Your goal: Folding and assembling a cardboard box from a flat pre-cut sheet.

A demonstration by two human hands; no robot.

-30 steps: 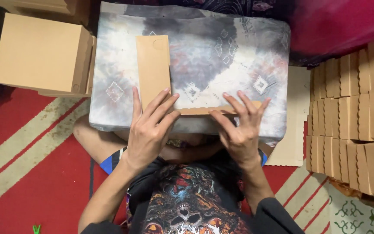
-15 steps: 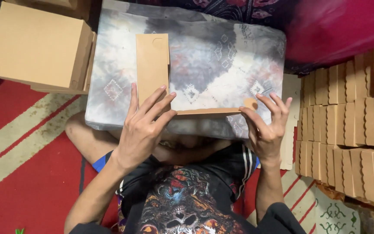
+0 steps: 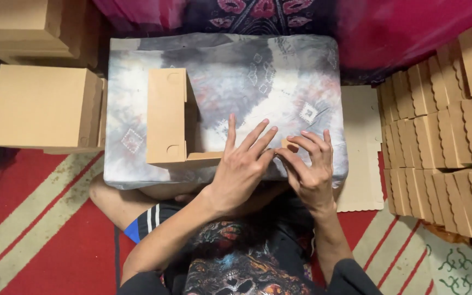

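Nearest us, our left hand (image 3: 242,164) and right hand (image 3: 311,170) meet at the near edge of the tie-dyed cushion (image 3: 279,82) on our lap, fingers spread and fingertips pressed down together on the near flap of a half-folded brown cardboard box (image 3: 166,116). Between the two sets of fingertips a small tab of the same card shows; the right hand seems to pinch it, though we cannot tell for certain.

From that grip the box lies toward nine o'clock. Its raised panel runs long from six to twelve o'clock, while the low flap under our fingers runs from three to nine, along the cushion's near edge. Our left hand is the nearer one to the standing panel.

Farther out, at nine o'clock, finished brown boxes (image 3: 45,106) sit on the red striped rug (image 3: 39,218). At three o'clock, rows of folded scallop-edged boxes (image 3: 443,131) are stacked, with a flat cardboard blank (image 3: 363,142) between them and the cushion. A magenta cloth (image 3: 400,33) lies at twelve o'clock.
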